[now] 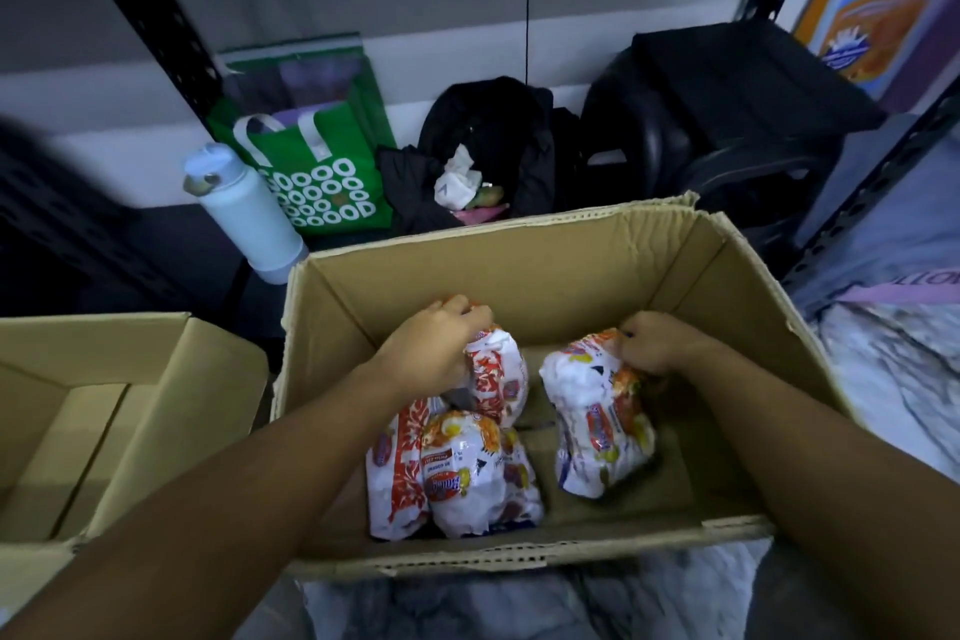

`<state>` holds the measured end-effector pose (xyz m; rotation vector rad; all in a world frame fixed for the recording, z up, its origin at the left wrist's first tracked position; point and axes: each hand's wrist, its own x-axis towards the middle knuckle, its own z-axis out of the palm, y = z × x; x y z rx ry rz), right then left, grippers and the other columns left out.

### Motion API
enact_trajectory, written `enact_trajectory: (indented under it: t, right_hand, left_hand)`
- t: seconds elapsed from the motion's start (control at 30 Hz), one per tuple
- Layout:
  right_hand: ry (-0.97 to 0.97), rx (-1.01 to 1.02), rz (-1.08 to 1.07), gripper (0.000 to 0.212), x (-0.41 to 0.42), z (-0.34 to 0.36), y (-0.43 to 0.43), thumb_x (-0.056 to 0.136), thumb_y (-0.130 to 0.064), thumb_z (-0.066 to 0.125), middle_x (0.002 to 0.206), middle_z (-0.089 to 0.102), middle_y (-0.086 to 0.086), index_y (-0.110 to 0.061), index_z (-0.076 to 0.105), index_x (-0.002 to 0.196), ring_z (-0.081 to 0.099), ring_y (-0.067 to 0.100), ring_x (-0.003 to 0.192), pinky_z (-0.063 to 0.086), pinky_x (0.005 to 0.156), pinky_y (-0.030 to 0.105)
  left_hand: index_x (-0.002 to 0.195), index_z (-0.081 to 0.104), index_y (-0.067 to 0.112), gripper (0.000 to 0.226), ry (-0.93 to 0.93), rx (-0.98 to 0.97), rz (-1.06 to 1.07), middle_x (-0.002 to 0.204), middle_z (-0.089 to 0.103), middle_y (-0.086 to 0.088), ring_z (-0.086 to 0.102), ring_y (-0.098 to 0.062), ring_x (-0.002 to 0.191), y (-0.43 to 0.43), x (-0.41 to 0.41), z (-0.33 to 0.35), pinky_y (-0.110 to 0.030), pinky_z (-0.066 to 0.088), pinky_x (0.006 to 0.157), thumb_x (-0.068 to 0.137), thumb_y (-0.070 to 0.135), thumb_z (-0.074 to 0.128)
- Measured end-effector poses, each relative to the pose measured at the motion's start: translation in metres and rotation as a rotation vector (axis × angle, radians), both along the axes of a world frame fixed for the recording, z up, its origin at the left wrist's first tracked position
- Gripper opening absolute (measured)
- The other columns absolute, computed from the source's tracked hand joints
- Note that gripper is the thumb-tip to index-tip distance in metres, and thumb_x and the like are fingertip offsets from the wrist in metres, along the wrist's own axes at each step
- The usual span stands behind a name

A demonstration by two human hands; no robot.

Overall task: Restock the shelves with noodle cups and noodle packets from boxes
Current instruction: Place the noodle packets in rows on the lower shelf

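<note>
**Two hands, two packets, out of the box**

The larger cardboard box point(519, 265) stood open on the floor. A second box point(156, 379) stood just beside its left wall, making two boxes; no packets showed in the second.

Four noodle packets lay in the larger box, and no noodle cups were visible:
- One packet point(498, 379) was toward the far left corner, and the left hand point(441, 338) gripped it by its bunched top.
- Another packet point(592, 411) was along the right wall, its top pinched in the curled fingers of the right hand point(654, 343).
- Two loose packets point(395, 478) point(478, 478) lay touching each other in the near left corner.

The step looked like lifting both held packets out for the shelves. Doing it well probably called for a firm grip on each gathered top and a straight rise clear of the box walls. The left packet touched its neighbours and might have dragged them.
</note>
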<state>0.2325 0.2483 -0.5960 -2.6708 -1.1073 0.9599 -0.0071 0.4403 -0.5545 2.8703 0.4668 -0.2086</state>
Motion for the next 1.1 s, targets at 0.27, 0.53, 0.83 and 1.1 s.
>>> enact_trajectory:
  t: [0.27,0.53,0.83,1.1]
  right_hand:
    - [-0.034,-0.077,0.492,0.079,-0.026,-0.007,0.021,0.077,-0.040,0.072,0.145,0.050,0.006,-0.026,0.046,0.149,0.051,0.031,0.132,0.044,0.108,0.042]
    - [-0.067,-0.240,0.550,0.089,-0.033,-0.009,0.038,0.080,-0.034,0.083,0.141,0.049,0.015,-0.033,0.034,0.155,0.053,0.038,0.127,0.048,0.104,0.043]
    - [-0.327,-0.529,0.617,0.086,-0.031,-0.019,0.040,0.080,-0.043,0.083,0.163,0.016,0.010,-0.048,0.036,0.152,0.022,0.038,0.147,0.035,0.112,0.059]
    - [-0.354,-0.440,0.708,0.093,-0.028,-0.033,0.033,0.082,-0.039,0.082,0.162,0.033,0.003,-0.022,0.029,0.156,0.028,0.028,0.149,0.031,0.116,0.058]
  left_hand:
    - [0.133,0.055,0.014,0.040,0.176,-0.154,0.246,0.132,0.061,-0.011,0.060,-0.030,0.116,-0.005,0.000,-0.028,-0.039,0.050,0.095,0.099,0.035,0.061]
    - [0.143,0.044,0.011,0.064,0.254,-0.122,0.257,0.144,0.051,-0.014,0.053,-0.032,0.127,0.015,0.003,-0.039,-0.042,0.048,0.104,0.091,0.035,0.074]
    - [0.163,0.013,0.036,0.088,0.340,0.123,-0.146,0.167,0.027,0.001,0.027,-0.029,0.149,0.000,0.034,-0.054,-0.058,0.029,0.116,0.093,0.055,0.065]
    - [0.148,0.041,0.029,0.057,0.265,0.288,-0.213,0.135,0.055,-0.009,0.050,-0.033,0.124,-0.020,0.052,-0.054,-0.047,0.051,0.090,0.096,0.023,0.066]
